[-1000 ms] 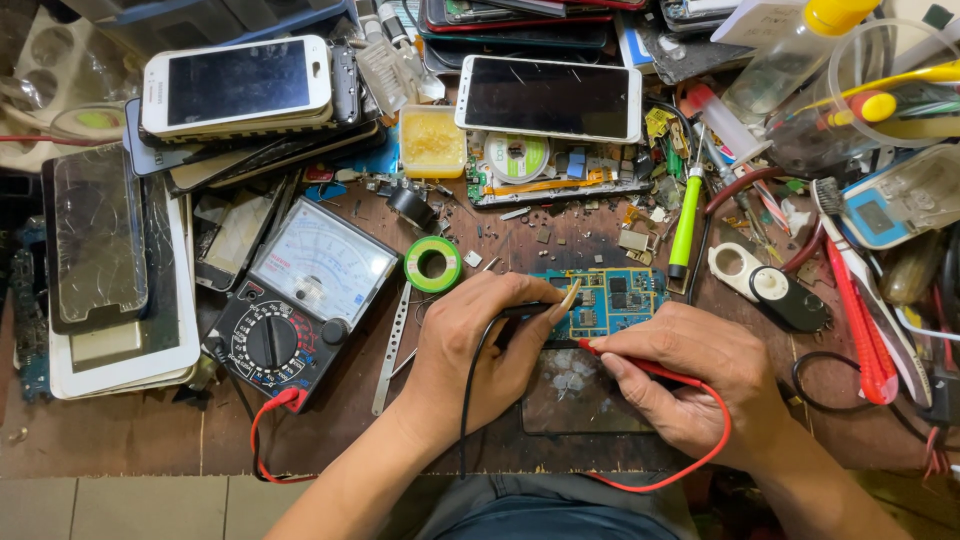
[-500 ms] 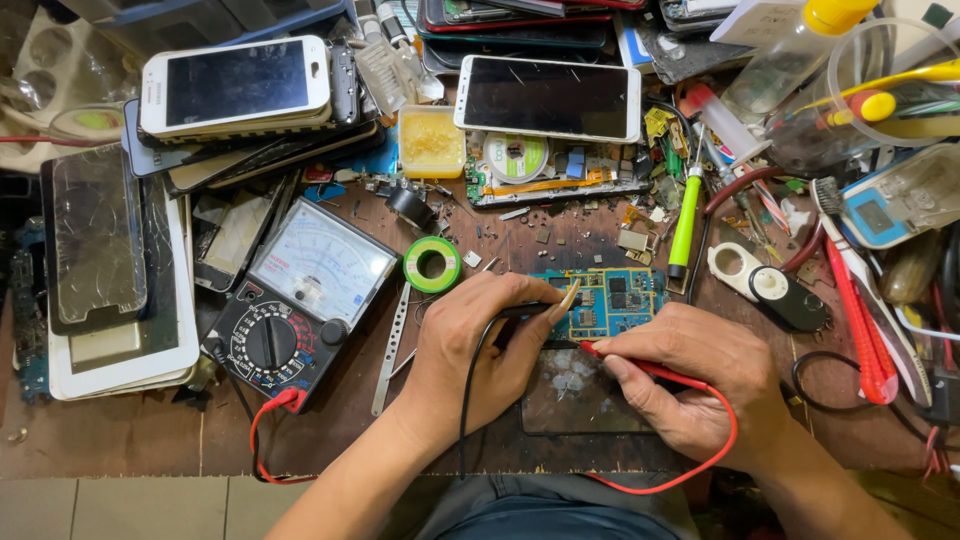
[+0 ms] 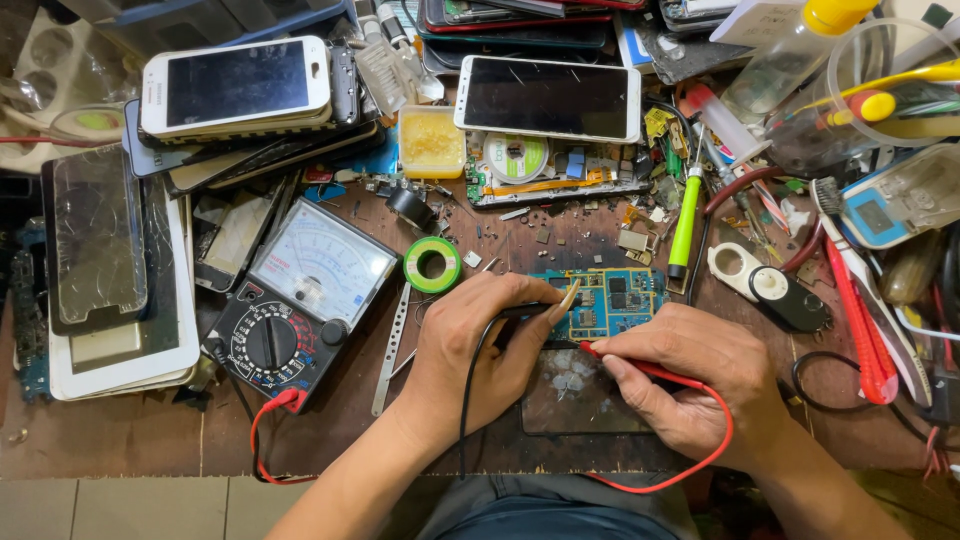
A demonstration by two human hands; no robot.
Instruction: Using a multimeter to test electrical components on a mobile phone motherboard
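With the meter point(image 3: 300, 315) set out at left and both leads run to the bench middle, the left hand point(image 3: 480, 345) pinches the black probe point(image 3: 530, 311) and the right hand point(image 3: 690, 385) the red probe point(image 3: 640, 368), both tips on the blue board point(image 3: 605, 300): probing looks under way, with no sign it is finished.

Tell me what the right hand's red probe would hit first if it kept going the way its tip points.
The right hand aims the red probe up and to the left. Its tip already sits at the lower edge of the blue circuit board, so the board comes first; beyond it lie the left hand fingers, though depth is unclear.
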